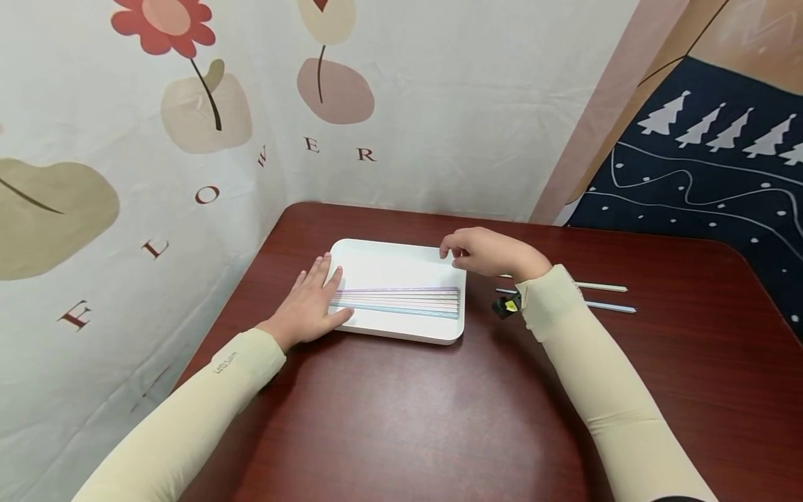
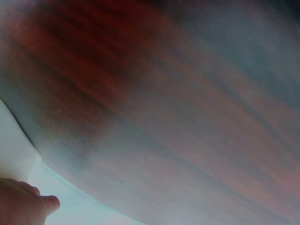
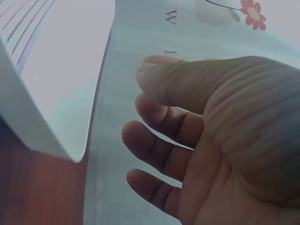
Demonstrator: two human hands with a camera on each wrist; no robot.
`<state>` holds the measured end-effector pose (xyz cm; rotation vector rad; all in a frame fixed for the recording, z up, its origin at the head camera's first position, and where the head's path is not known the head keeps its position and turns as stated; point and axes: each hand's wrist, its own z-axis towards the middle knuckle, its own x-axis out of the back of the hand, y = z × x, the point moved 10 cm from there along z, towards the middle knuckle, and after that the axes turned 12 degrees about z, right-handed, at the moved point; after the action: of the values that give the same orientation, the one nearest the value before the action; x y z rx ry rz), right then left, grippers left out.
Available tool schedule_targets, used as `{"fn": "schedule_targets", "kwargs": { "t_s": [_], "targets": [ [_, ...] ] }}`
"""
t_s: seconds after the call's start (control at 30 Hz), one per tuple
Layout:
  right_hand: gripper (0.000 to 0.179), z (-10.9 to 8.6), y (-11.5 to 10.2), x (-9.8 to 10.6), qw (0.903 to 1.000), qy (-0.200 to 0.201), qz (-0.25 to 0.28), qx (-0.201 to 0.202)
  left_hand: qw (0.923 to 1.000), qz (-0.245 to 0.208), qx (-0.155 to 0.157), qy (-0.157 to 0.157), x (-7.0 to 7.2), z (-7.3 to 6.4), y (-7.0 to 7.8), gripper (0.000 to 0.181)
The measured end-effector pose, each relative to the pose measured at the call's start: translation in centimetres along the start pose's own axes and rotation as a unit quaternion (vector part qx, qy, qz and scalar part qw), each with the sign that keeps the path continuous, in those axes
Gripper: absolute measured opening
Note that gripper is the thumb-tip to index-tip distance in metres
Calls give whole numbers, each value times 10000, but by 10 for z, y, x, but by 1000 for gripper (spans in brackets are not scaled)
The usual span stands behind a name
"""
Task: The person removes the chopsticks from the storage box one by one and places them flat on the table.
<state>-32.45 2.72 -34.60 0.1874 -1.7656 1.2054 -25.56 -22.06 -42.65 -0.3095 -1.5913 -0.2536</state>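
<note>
A white rectangular tray (image 1: 395, 258) lies on the table, with several thin pastel strips (image 1: 401, 300) side by side across its near half. My left hand (image 1: 310, 303) rests over the tray's left edge, fingers spread and straight. In the left wrist view its thumb (image 2: 49, 204) shows against the white tray. My right hand (image 1: 486, 251) hovers at the far right corner of the tray. Its fingers (image 3: 145, 140) bend loosely and hold nothing, close to the tray's wall (image 3: 47, 126) in the right wrist view.
Two more thin strips, one pale (image 1: 602, 286) and one light blue (image 1: 611, 307), lie on the red-brown table (image 1: 401, 411), partly hidden by my right forearm. A black wrist device (image 1: 505, 305) hangs under that wrist. Printed curtains (image 1: 439, 125) stand along the table's far edge.
</note>
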Motion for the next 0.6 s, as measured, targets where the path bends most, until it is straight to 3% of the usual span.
{"fn": "schedule_targets", "kwargs": {
  "t_s": [0.6],
  "targets": [
    [21, 37, -18, -29, 9987, -447, 217, 75, 10000, -41, 14, 26, -2, 1, -1, 91]
  ]
}}
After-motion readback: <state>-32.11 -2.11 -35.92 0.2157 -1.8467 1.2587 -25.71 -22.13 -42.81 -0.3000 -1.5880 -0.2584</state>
